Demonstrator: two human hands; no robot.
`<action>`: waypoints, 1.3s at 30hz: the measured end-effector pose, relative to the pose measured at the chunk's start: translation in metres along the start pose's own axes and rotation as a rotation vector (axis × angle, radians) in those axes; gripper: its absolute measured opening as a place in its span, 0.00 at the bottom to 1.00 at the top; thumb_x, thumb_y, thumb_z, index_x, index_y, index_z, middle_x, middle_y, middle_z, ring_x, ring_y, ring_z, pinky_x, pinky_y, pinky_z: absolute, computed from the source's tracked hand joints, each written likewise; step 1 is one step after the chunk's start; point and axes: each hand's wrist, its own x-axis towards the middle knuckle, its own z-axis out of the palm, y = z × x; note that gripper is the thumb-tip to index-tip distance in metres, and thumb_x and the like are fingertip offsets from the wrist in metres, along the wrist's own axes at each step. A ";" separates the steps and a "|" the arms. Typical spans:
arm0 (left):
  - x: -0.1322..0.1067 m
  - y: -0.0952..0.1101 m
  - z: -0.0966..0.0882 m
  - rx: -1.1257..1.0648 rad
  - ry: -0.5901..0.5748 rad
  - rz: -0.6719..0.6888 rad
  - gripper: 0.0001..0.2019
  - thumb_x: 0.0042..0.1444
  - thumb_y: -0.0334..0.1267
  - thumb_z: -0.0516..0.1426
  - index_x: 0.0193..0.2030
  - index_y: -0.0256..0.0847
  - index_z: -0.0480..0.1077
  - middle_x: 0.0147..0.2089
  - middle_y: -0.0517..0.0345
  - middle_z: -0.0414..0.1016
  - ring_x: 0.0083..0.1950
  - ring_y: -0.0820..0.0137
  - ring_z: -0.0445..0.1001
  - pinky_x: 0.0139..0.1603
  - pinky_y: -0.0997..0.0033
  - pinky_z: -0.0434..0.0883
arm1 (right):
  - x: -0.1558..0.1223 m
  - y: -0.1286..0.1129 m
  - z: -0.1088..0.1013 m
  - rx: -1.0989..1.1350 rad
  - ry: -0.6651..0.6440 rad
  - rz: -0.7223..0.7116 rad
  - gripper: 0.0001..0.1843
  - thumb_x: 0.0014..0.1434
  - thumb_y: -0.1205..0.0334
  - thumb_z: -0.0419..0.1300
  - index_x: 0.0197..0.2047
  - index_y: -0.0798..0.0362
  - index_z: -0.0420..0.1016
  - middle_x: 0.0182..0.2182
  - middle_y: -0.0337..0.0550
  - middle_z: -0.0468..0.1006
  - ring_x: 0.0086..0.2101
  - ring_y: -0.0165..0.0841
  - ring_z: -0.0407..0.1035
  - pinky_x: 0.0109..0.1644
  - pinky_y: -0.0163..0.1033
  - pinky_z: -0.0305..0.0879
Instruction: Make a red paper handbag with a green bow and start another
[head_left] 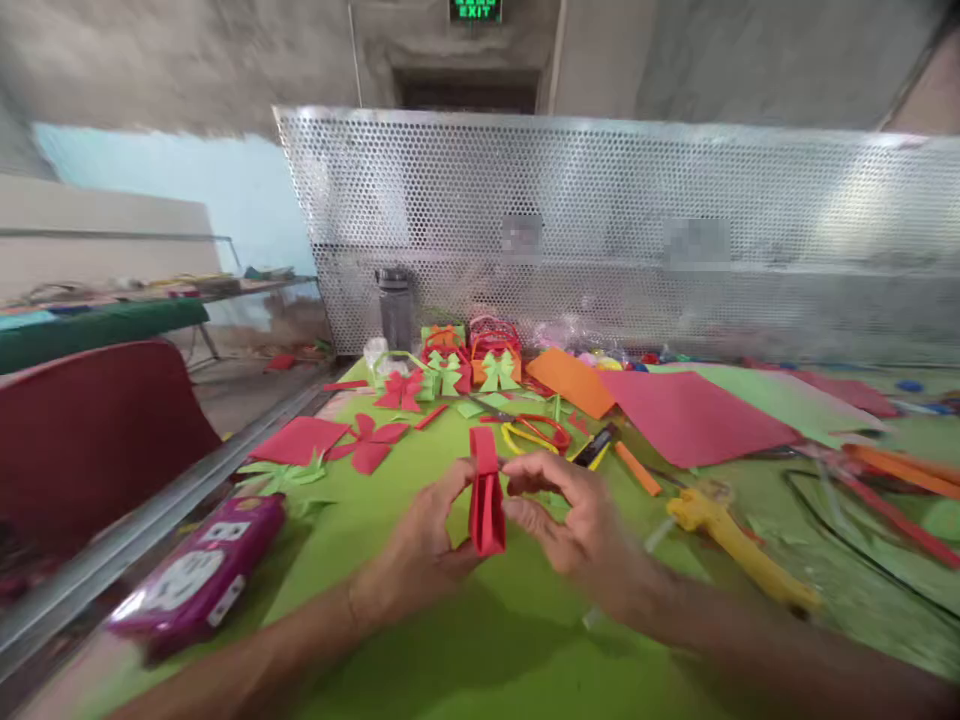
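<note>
A small red handbag (487, 510), folded from paper or felt with a strap looped over the top, stands upright and edge-on between my hands. My left hand (420, 535) grips its left side, thumb low and fingers higher up. At its right side my right hand (570, 510) curls with thumb and fingertips at the edge; they look to be touching it. Beyond my hands lie orange-handled scissors (551, 430) and a black-and-yellow utility knife (596, 445). A yellow glue gun (739, 545) rests right of my right hand.
Green sheeting (480, 660) covers the table. Finished little bags (450, 370) with bows stand at the back beside a grey bottle (394, 310). A purple packet (202, 575) sits left; red cut-out petals (371, 440), a large red sheet (694, 415) and a black cable (847, 535) lie around. A perforated metal screen (600, 190) closes the back.
</note>
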 end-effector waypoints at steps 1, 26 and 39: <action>0.000 0.001 -0.001 0.021 0.003 -0.006 0.18 0.51 0.31 0.58 0.49 0.41 0.63 0.45 0.58 0.73 0.48 0.66 0.73 0.47 0.67 0.70 | 0.000 -0.002 0.000 -0.022 0.022 -0.010 0.08 0.58 0.60 0.59 0.42 0.48 0.70 0.35 0.37 0.76 0.35 0.33 0.70 0.40 0.40 0.67; -0.006 -0.003 0.002 0.020 0.143 0.025 0.25 0.52 0.35 0.61 0.55 0.45 0.57 0.52 0.52 0.68 0.54 0.63 0.71 0.54 0.60 0.71 | -0.005 -0.006 -0.002 -0.455 -0.003 -0.571 0.10 0.64 0.62 0.53 0.46 0.57 0.67 0.36 0.48 0.73 0.36 0.36 0.69 0.39 0.42 0.69; -0.012 0.000 -0.012 0.218 0.077 0.159 0.32 0.51 0.47 0.63 0.60 0.51 0.54 0.56 0.53 0.67 0.56 0.60 0.68 0.57 0.58 0.68 | -0.005 -0.003 -0.001 -0.512 -0.044 -0.569 0.07 0.65 0.64 0.53 0.44 0.56 0.66 0.35 0.46 0.74 0.34 0.35 0.68 0.36 0.40 0.67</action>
